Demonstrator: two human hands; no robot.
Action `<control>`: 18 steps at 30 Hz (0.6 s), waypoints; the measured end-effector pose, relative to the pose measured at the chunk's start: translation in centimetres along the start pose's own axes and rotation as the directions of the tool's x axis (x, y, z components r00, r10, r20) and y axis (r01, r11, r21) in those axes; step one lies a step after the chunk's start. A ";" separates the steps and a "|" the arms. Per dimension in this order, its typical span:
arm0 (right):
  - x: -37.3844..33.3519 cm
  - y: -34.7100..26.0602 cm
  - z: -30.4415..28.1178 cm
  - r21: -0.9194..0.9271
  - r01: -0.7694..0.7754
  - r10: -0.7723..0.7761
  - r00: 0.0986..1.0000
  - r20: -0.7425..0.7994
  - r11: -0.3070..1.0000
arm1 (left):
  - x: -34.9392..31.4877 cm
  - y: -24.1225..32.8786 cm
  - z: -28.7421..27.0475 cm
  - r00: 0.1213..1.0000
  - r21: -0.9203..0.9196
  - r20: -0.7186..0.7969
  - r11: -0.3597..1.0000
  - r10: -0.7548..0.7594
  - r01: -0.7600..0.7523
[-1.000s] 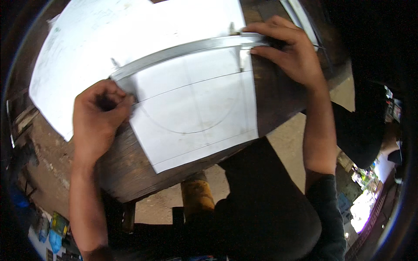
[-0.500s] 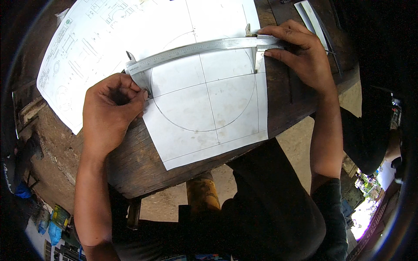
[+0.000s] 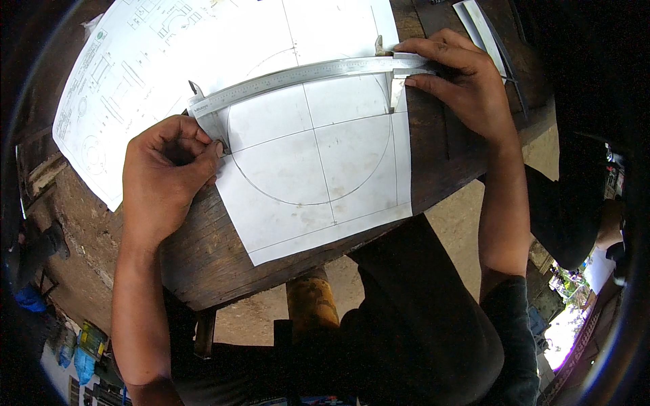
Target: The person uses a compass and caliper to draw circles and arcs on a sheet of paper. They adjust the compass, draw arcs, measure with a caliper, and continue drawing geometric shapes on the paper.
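A long metal vernier caliper [image 3: 298, 76] lies across a white paper [image 3: 271, 210] with a pencilled circle and crossing lines. Its jaws are spread wide, their tips near the circle's left and right sides on the horizontal line. My left hand [image 3: 168, 169] pinches the fixed jaw at the left, thumb and fingers together at its tip. At the right, my right hand [image 3: 464, 81] grips the sliding part between thumb and fingers. The end of the beam is partly hidden by my right hand.
A printed sheet of technical drawings [image 3: 101, 88] lies under the left part of the paper on the dark wooden table [image 3: 217, 250]. Pale strips [image 3: 479, 30] rest at the far right. A yellow post [image 3: 311, 298] stands below the table's near edge.
The whole view has shifted slightly, so paper, caliper and hands appear a little further left. Both hands keep their hold, and the jaw opening looks about the same.
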State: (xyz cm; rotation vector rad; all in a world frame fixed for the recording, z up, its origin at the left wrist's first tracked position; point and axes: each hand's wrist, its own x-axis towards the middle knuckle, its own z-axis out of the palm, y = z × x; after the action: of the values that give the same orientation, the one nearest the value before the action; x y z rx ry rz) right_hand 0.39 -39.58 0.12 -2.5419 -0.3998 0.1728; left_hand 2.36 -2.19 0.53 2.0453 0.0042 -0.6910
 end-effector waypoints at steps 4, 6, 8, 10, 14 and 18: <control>0.1 0.2 0.4 -0.021 0.037 -0.037 0.999 -0.021 0.999 | 0.0 -0.1 0.0 1.000 -0.007 -0.004 1.000 -0.004 0.004; 0.4 0.3 0.4 -0.038 0.058 -0.059 0.998 -0.021 0.998 | -0.1 -0.2 0.0 1.000 -0.011 -0.014 1.000 0.026 -0.027; 0.3 0.3 0.0 -0.103 0.061 -0.063 0.998 -0.015 0.993 | -0.2 -0.3 -0.1 0.999 -0.028 -0.019 0.999 -0.026 0.025; 0.1 0.0 0.1 -0.026 0.057 -0.058 0.998 -0.031 0.998 | -0.4 -0.3 0.0 1.000 -0.005 0.004 1.000 0.004 -0.004; 0.1 -0.7 0.5 0.042 -0.050 0.051 0.998 -0.041 0.998 | -0.1 -0.1 -0.3 1.000 -0.023 0.000 1.000 -0.005 0.005; 0.5 -0.7 0.2 0.021 -0.036 0.036 0.999 -0.032 0.999 | -0.2 -0.2 -0.3 1.000 -0.057 -0.007 0.998 0.003 -0.003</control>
State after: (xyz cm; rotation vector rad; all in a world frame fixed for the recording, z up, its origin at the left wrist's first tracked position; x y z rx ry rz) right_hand 0.71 -38.78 0.32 -2.5295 -0.3383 0.1488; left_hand 2.34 -1.80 0.62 1.9924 0.0244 -0.6748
